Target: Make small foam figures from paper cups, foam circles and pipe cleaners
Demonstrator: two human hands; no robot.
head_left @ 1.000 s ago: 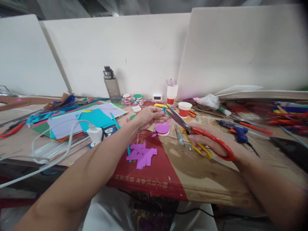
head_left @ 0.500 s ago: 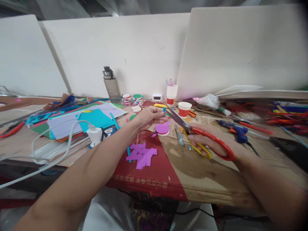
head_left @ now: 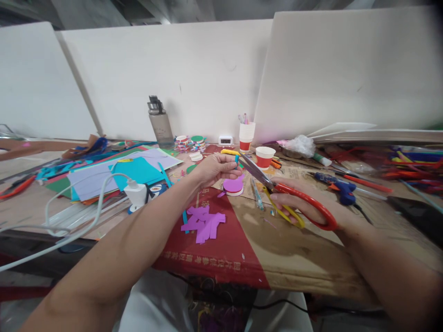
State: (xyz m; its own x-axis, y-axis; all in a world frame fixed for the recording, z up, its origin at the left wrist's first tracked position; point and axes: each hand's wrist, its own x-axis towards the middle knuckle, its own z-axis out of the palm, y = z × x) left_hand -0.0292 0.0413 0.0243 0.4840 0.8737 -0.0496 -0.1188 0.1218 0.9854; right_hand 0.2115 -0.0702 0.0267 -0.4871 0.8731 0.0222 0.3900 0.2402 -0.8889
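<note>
Between the fingertips of my left hand (head_left: 221, 167) is a small blue paper piece (head_left: 236, 159), its end poking up. My right hand (head_left: 301, 203) is closed round the red handles of a pair of scissors (head_left: 258, 173), whose blades point up and left at the blue piece. Whether the blades touch it I cannot tell. A yellow-handled tool (head_left: 287, 212) shows under the right hand, partly hidden. Below the blades lies a round purple-topped piece (head_left: 233, 185). Purple paper strips (head_left: 206, 224) are heaped nearer to me on the red cardboard (head_left: 221, 253).
A red-and-white paper cup (head_left: 265, 158) and a cup stack with pens (head_left: 247, 138) stand behind the scissors. A glue gun (head_left: 344, 191) lies to the right. Coloured paper sheets (head_left: 138, 170), a white plug with cables (head_left: 135, 191) and a bottle (head_left: 161, 124) are on the left.
Almost nothing differs. Both hands hold nearly the same place, with the blue piece and the scissors shifting only very slightly.
</note>
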